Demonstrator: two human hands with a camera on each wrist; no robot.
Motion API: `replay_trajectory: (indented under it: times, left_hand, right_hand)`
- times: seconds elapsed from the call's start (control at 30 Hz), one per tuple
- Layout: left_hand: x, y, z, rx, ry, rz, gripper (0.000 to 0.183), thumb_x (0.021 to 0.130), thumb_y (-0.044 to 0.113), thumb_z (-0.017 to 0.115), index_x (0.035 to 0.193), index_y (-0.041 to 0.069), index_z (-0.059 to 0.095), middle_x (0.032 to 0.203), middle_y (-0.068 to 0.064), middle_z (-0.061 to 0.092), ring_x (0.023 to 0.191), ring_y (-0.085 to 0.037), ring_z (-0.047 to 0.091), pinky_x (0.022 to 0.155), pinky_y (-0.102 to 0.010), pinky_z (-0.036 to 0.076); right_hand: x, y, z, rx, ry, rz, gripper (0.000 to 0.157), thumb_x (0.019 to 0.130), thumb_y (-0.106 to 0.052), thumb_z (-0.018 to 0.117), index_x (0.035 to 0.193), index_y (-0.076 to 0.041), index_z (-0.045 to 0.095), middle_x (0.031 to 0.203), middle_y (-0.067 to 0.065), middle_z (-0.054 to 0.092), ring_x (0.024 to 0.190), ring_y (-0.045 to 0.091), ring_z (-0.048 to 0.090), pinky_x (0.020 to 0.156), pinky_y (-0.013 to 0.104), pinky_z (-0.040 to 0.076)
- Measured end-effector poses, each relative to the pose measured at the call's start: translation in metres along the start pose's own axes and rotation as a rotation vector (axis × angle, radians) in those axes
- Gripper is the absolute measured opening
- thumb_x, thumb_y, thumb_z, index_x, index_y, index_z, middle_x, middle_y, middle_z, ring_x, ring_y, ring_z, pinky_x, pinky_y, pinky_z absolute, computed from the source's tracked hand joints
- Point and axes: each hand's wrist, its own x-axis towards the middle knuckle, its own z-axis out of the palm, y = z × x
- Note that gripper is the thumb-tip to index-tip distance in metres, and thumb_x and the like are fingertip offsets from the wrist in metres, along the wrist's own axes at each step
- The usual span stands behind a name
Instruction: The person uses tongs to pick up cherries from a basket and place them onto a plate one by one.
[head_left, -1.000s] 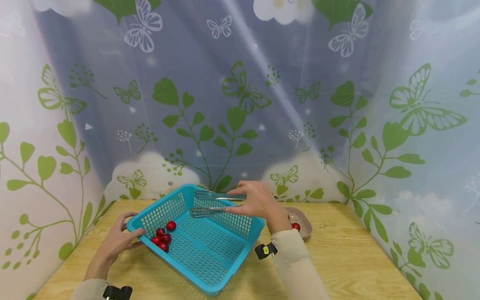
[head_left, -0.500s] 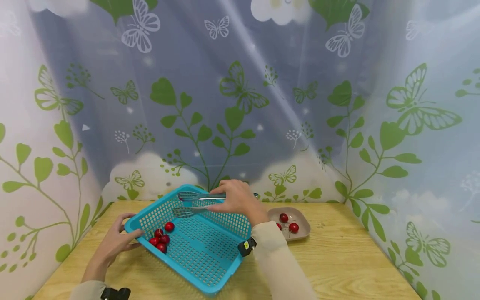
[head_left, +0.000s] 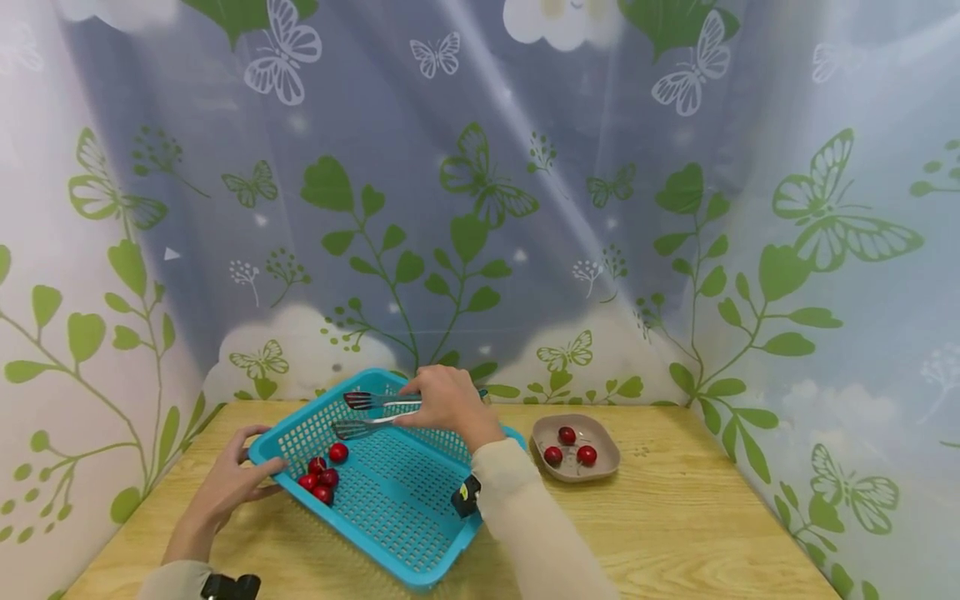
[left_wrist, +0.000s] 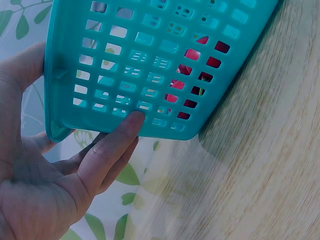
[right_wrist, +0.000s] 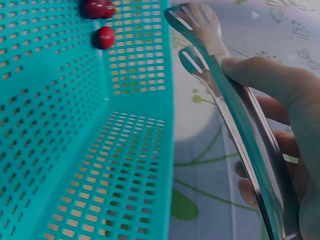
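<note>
Steel tongs (head_left: pixel 371 413), gripped in the right hand (head_left: pixel 442 400), have moved left over the basket (head_left: pixel 420 517), left hand (head_left: pixel 232 479) holding its rim.

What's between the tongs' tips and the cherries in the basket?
Nothing in head view: tongs hang above cherries, with only bare basket mesh between.

Right hand (head_left: pixel 448 404) holding tongs (head_left: pixel 372 413), left hand (head_left: pixel 228 485) tilting basket (head_left: pixel 405 508)

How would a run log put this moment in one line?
left hand: tilting basket | right hand: holding tongs, empty | cherries: basket corner
</note>
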Motion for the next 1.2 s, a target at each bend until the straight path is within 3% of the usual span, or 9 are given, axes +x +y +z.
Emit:
replay_trajectory:
  times: [0.1, 0.33, 0.53, 0.7, 0.8, 0.97, 1.07, 1.2]
  left_hand:
    - [0.001, 0.0, 0.001, 0.003, 0.004, -0.006, 0.078, 0.098, 0.012, 0.066, 0.157, 0.002, 0.016, 0.136, -0.033, 0.04, 0.1, -0.018, 0.067, 0.091, -0.047, 0.067]
    - [0.003, -0.002, 0.0, 0.003, -0.002, -0.007, 0.078, 0.099, 0.013, 0.066, 0.157, 0.003, 0.015, 0.136, -0.032, 0.041, 0.1, -0.017, 0.068, 0.092, -0.046, 0.067]
    - [0.002, -0.003, 0.0, 0.012, 0.002, 0.001, 0.078, 0.099, 0.012, 0.065, 0.157, 0.003, 0.015, 0.134, -0.031, 0.042, 0.097, -0.014, 0.068, 0.09, -0.046, 0.067]
    - [0.001, -0.002, 0.0, -0.003, -0.002, 0.007, 0.077, 0.099, 0.012, 0.066, 0.157, 0.003, 0.016, 0.135, -0.032, 0.04, 0.098, -0.016, 0.068, 0.091, -0.045, 0.067]
    - [0.0, 0.0, 0.0, -0.021, -0.006, 0.009, 0.077, 0.099, 0.011, 0.066, 0.156, 0.004, 0.016, 0.136, -0.032, 0.04, 0.098, -0.016, 0.068, 0.091, -0.045, 0.067]
    - [-0.002, 0.003, 0.001, -0.027, -0.012, 0.006, 0.075, 0.099, 0.012, 0.066, 0.156, 0.003, 0.017, 0.135, -0.032, 0.042, 0.095, -0.011, 0.069, 0.091, -0.046, 0.067]
    - [-0.002, 0.003, 0.002, -0.024, -0.008, 0.005, 0.075, 0.099, 0.012, 0.067, 0.155, 0.004, 0.018, 0.132, -0.03, 0.044, 0.094, -0.01, 0.069, 0.09, -0.046, 0.068]
    - [-0.002, 0.002, 0.001, -0.023, -0.004, 0.006, 0.075, 0.098, 0.012, 0.067, 0.155, 0.004, 0.019, 0.131, -0.028, 0.045, 0.095, -0.012, 0.069, 0.09, -0.046, 0.068]
  right_hand:
    - [0.003, -0.002, 0.007, -0.011, -0.012, 0.014, 0.043, 0.088, -0.061, 0.073, 0.124, -0.038, 0.075, 0.109, -0.008, 0.071, 0.067, 0.006, 0.051, 0.043, 0.023, 0.025]
    - [0.007, -0.007, 0.018, 0.008, -0.005, 0.022, 0.042, 0.087, -0.06, 0.075, 0.122, -0.037, 0.076, 0.105, -0.009, 0.076, 0.049, 0.008, 0.033, 0.041, 0.024, 0.012]
    - [0.011, -0.011, 0.029, 0.033, -0.022, 0.008, 0.043, 0.088, -0.059, 0.075, 0.124, -0.034, 0.076, 0.112, -0.009, 0.078, 0.048, 0.007, 0.032, 0.043, 0.024, 0.012]
    - [0.012, -0.015, 0.038, 0.051, -0.029, 0.001, 0.041, 0.087, -0.058, 0.077, 0.121, -0.035, 0.077, 0.116, -0.01, 0.078, 0.049, 0.004, 0.041, 0.041, 0.023, 0.014]
    - [0.014, -0.017, 0.043, 0.052, -0.027, -0.002, 0.041, 0.086, -0.058, 0.077, 0.12, -0.035, 0.078, 0.118, -0.011, 0.077, 0.054, 0.004, 0.052, 0.041, 0.023, 0.016]
    - [0.015, -0.021, 0.049, 0.027, -0.043, 0.008, 0.041, 0.085, -0.06, 0.077, 0.118, -0.035, 0.078, 0.118, -0.014, 0.076, 0.081, 0.007, 0.069, 0.044, 0.021, 0.029]
    - [0.016, -0.024, 0.05, 0.014, -0.053, 0.022, 0.04, 0.085, -0.06, 0.077, 0.117, -0.035, 0.079, 0.118, -0.014, 0.076, 0.095, 0.01, 0.071, 0.045, 0.021, 0.038]
    - [0.018, -0.027, 0.051, 0.0, -0.06, 0.049, 0.038, 0.086, -0.059, 0.077, 0.116, -0.036, 0.079, 0.121, -0.013, 0.075, 0.099, 0.011, 0.071, 0.045, 0.021, 0.043]
